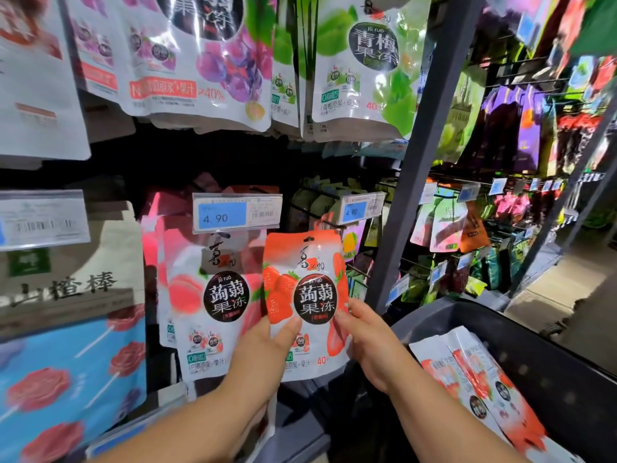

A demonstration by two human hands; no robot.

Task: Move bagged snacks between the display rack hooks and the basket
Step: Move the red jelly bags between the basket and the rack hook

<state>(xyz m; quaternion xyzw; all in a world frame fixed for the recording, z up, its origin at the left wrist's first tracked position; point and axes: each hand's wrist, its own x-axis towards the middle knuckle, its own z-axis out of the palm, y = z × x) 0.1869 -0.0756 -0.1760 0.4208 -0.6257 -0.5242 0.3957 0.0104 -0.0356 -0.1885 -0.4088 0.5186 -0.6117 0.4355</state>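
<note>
A red-and-white strawberry jelly bag (305, 285) is held upright in front of the rack, its top hole near a black hook (325, 222). My left hand (267, 345) pinches its lower left side with the thumb on the front. My right hand (367, 342) grips its lower right edge. A pink peach jelly bag (213, 295) hangs just left of it under a 4.90 price tag (235, 213). At the lower right, the dark basket (534, 355) holds several more strawberry bags (474, 385).
Purple grape bags (200, 55) and green plum bags (360, 61) hang on the row above. A dark grey upright post (420, 155) stands right of the hook. A blue lollipop box (66, 379) sits lower left. More racks fill the aisle at right.
</note>
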